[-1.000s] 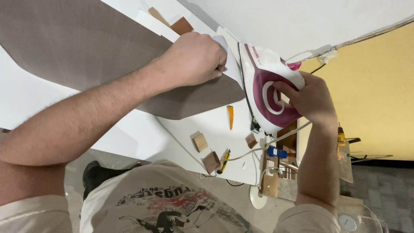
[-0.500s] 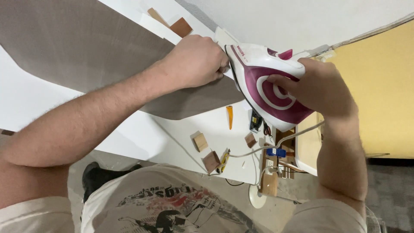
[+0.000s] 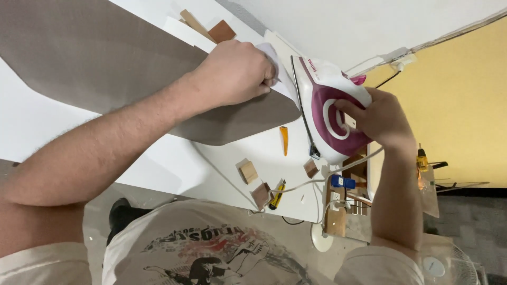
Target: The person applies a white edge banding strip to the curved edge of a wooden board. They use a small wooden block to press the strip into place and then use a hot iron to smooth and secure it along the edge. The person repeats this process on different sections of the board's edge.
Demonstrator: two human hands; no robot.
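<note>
Two hands work: the left hand (image 3: pixel 235 71) presses a white cloth (image 3: pixel 275 63) onto the grey panel (image 3: pixel 95 58); the right hand (image 3: pixel 377 119) grips the iron (image 3: pixel 330 113) just beside it, ready to press the edge.

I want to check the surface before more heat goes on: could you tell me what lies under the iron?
The iron, held by the right hand, rests at the white table's edge beside the grey sheet. Its soleplate covers what lies directly beneath.

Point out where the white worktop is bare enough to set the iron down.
Bare white top lies beside the grey panel, under the left forearm. A narrower strip runs between panel and wood blocks. Crowded: around the iron in the right hand, with orange wedge, knife, cord.
</note>
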